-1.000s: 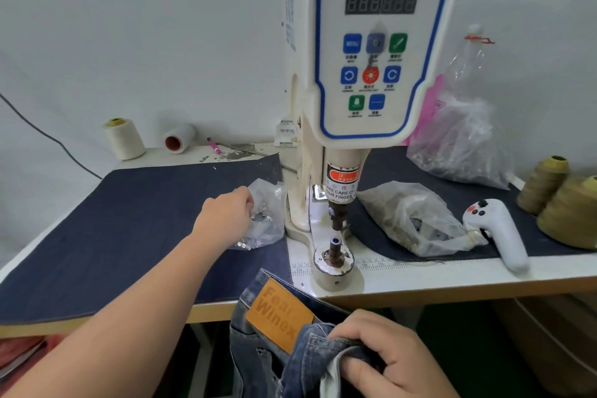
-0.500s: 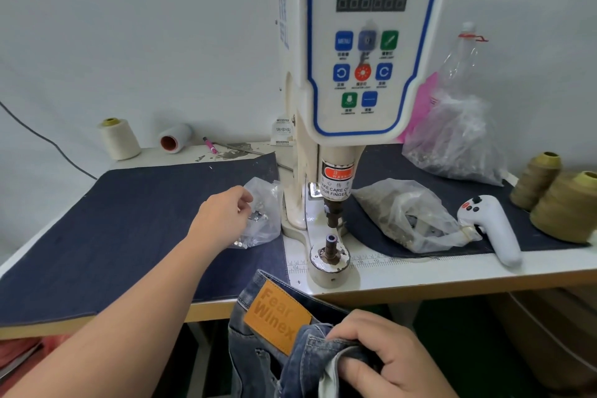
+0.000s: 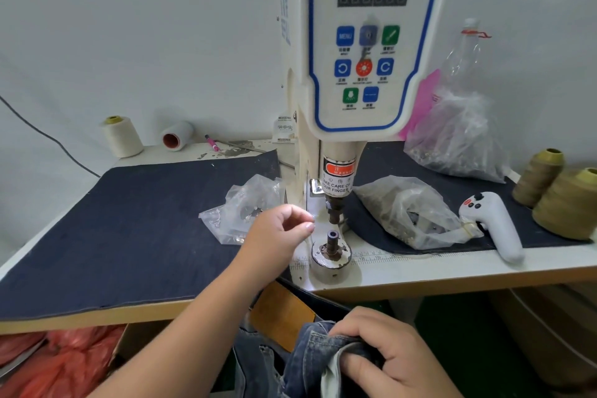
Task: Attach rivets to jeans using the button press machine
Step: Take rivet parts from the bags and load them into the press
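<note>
Head view, 1 camera

- Left hand (image 3: 277, 233): 1 second ago it was at the clear bag (image 3: 245, 207) of small metal parts on the dark cloth; it has since drawn away and now sits just beside the lower die post (image 3: 332, 241) of the button press machine (image 3: 371, 42). Fingers curled, thumb and forefinger tips together as if pinching; whatever it carries is too small to see. Judgement: a rivet part was probably picked and is about to be seated on the post.
- Right hand (image 3: 381, 352): curled round a bunched fold of the jeans (image 3: 310, 349), unchanged over the last second.
- Jeans: below the front edge of the bench (image 3: 452, 271), not yet under the press; tan waistband patch (image 3: 281, 310) partly hidden by the left forearm. Garment is crumpled, so its long axis cannot be told; the gripped edge faces up toward the machine.
- Die post: upright, long axis vertical, directly under the upper punch (image 3: 334, 210), the 2 apart.
- Other stock: second parts bag (image 3: 407, 213), white handheld controller (image 3: 494, 226), thread cones (image 3: 568, 203)
</note>
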A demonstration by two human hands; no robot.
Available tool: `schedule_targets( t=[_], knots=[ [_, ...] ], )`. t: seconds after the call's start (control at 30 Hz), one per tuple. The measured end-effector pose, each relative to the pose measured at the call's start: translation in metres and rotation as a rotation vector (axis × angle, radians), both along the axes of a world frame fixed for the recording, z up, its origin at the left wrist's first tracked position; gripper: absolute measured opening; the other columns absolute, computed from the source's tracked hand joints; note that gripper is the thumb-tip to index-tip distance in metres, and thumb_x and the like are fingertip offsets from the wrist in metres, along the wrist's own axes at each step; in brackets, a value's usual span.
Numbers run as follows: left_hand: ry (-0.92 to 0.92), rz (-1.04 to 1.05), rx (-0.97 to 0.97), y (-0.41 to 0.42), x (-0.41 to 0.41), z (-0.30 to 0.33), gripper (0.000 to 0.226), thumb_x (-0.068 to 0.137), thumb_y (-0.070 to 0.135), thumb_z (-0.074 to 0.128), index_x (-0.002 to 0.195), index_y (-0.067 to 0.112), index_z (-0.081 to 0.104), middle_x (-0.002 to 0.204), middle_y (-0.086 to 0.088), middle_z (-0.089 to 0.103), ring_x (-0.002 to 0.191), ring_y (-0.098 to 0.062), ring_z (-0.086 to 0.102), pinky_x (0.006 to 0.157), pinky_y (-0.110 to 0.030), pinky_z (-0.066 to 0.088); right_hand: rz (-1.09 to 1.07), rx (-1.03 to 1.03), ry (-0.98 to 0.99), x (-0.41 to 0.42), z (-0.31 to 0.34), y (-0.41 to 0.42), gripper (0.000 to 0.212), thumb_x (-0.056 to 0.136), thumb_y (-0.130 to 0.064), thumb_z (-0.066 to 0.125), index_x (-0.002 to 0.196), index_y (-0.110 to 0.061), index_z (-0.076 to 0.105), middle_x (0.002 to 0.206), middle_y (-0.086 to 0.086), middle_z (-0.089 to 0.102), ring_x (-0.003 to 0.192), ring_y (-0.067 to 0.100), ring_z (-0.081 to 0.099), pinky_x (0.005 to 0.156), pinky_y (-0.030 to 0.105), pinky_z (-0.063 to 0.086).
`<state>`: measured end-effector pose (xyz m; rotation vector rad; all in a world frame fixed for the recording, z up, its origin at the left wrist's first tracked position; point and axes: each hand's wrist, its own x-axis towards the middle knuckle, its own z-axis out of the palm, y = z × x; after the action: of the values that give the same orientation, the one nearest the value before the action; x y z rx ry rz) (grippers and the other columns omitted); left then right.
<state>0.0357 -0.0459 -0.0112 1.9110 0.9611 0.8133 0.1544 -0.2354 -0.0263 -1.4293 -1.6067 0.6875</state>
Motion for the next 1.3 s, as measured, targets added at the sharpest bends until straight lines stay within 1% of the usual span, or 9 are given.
schedule_targets(
  t=[0.23,0.53,0.63,0.83,0.97,1.03,1.13,1.2,1.3],
  knots=[
    [-0.092,-0.012,0.045,-0.017,0.014,0.008,0.021,0.089,0.016,0.072,0.095,0.027,0.056,0.082,0.019,0.071,0.076,0.001,0.067,0.065,-0.006,0.048,0.000,-0.028,-0.007,-0.001,0.003,0.000,0.018,0.079,-0.045,0.060,0.095,-0.044,0.068,0.097,-0.020,0.066,0.100,0.001,0.064,0.086,0.011,0.043],
    [0.024,0.023,0.280,-0.019,0.016,0.006,0.033,0.086,0.017,0.074,0.089,0.040,0.051,0.085,0.028,0.068,0.083,0.011,0.062,0.070,-0.001,0.043,0.004,-0.038,0.001,0.002,0.002,-0.003,0.018,0.080,-0.046,0.060,0.096,-0.046,0.068,0.099,-0.020,0.065,0.101,0.002,0.063,0.087,0.010,0.042],
    [0.039,0.002,0.306,-0.018,0.016,0.005,0.037,0.087,0.019,0.072,0.098,0.044,0.048,0.087,0.031,0.068,0.088,0.014,0.059,0.070,0.000,0.040,-0.011,-0.032,-0.007,0.002,0.002,-0.003,0.020,0.079,-0.048,0.059,0.097,-0.048,0.067,0.099,-0.022,0.064,0.101,0.000,0.063,0.087,0.008,0.040],
    [0.103,-0.008,0.334,-0.020,0.015,0.006,0.038,0.089,0.015,0.066,0.119,0.034,0.052,0.086,0.025,0.067,0.094,0.012,0.057,0.070,-0.003,0.042,-0.043,-0.023,-0.001,0.005,-0.001,-0.005,0.017,0.080,-0.035,0.064,0.095,-0.040,0.071,0.094,-0.016,0.065,0.096,0.005,0.065,0.082,0.012,0.045],
    [-0.042,0.082,0.305,-0.037,-0.002,0.010,0.024,0.089,0.013,0.066,0.099,0.033,0.057,0.087,0.014,0.067,0.086,0.002,0.060,0.072,-0.009,0.044,-0.154,0.034,0.000,0.007,0.000,-0.002,0.022,0.077,-0.019,0.072,0.091,-0.035,0.073,0.088,-0.013,0.069,0.087,0.007,0.067,0.074,0.015,0.049],
    [-0.189,0.074,0.245,-0.058,-0.019,0.000,0.008,0.086,0.027,0.067,0.087,0.033,0.062,0.081,0.010,0.065,0.075,-0.002,0.059,0.068,-0.012,0.044,-0.242,0.049,0.025,0.009,0.003,0.003,0.034,0.075,-0.009,0.078,0.089,-0.040,0.073,0.085,-0.015,0.072,0.082,0.004,0.068,0.070,0.012,0.049],
    [-0.268,-0.105,0.105,-0.092,-0.044,-0.021,0.025,0.083,0.043,0.063,0.094,0.021,0.068,0.083,-0.001,0.067,0.074,-0.021,0.062,0.068,-0.041,0.050,-0.294,0.068,0.092,0.011,0.011,0.011,0.034,0.071,-0.014,0.080,0.085,-0.043,0.069,0.079,-0.012,0.073,0.073,0.004,0.067,0.065,0.011,0.049],
    [-0.235,-0.140,0.194,-0.103,-0.055,-0.033,0.034,0.083,0.041,0.065,0.106,0.017,0.070,0.098,-0.003,0.068,0.091,-0.023,0.066,0.080,-0.044,0.052,-0.308,0.089,0.141,0.012,0.018,0.016,0.026,0.068,-0.026,0.075,0.086,-0.043,0.067,0.079,-0.010,0.072,0.072,0.004,0.066,0.065,0.011,0.049],
    [-0.152,0.001,0.521,-0.111,-0.061,-0.033,0.037,0.076,0.045,0.069,0.111,0.033,0.066,0.112,0.011,0.060,0.107,-0.011,0.059,0.092,-0.027,0.047,-0.290,0.096,0.155,0.010,0.025,0.023,0.026,0.068,-0.031,0.070,0.091,-0.040,0.065,0.082,-0.010,0.073,0.075,0.006,0.066,0.068,0.016,0.050]
  ],
)
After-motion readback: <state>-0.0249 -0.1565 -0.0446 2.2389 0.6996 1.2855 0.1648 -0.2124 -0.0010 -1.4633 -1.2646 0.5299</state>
